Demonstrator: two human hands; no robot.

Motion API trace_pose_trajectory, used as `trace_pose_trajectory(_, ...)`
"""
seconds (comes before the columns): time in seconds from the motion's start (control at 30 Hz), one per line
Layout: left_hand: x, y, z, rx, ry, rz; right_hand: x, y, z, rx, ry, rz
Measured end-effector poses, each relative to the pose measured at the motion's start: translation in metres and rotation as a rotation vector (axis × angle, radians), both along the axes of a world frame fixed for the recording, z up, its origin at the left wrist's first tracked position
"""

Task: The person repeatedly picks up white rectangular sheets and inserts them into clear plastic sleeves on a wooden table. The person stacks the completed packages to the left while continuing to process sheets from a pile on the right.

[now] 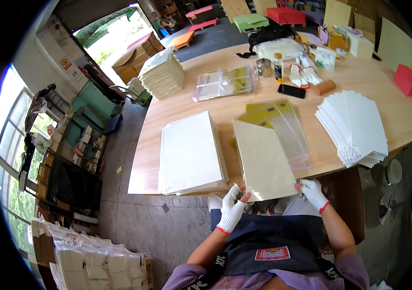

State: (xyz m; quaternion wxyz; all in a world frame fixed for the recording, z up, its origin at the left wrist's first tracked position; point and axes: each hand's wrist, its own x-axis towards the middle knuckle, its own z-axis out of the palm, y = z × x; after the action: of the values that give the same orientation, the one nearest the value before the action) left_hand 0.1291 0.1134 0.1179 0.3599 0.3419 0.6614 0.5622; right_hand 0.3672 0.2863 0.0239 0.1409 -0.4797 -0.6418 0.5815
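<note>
At the near edge of the wooden table (140, 166), both gloved hands have a cream sheet (264, 159), its near end sticking out past the edge toward the person. Left hand (231, 211) at its near left corner, thumb and fingers closed on it; right hand (313, 192) at near right corner, thumb and fingers pinching it. Gloves white with red cuffs, thumb tips bare. Sheet looks glossy along the near edge, can't tell if it sits in a sleeve. Far part of it overlaps clear sleeves (296, 140) with yellow-green patches, fanned out just beyond and to the right. Left of the sheet, a white stack (190, 154), edges uneven; well to the right, a fanned white pile (355, 125). Farther back: bagged pack (223, 83), tall cream stack (161, 75) at far left corner, metal pot (263, 67), bottle (278, 67) just beside it, black phone (291, 91), orange-brown roll (324, 87) near spare gloves (305, 76). Below the table on the right, brown carton (352, 208), partly hidden by the right arm
</note>
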Motion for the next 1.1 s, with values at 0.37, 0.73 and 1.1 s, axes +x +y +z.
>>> trace_pose_trajectory(0.37, -0.159, -0.058, 0.065, 0.102, 0.691, 0.467, -0.206, -0.043, 0.114, -0.048, 0.473, 0.225)
trace_pose_trajectory(0.73, -0.193, -0.064, 0.013, -0.281, 0.974, 0.442, -0.193, -0.041, 0.073, -0.131, 0.156, 0.714)
trace_pose_trajectory(1.1, -0.19, -0.067, 0.013, -0.183, 0.943, 0.472, -0.326, 0.123, 0.045, 0.442, 0.097, 0.371)
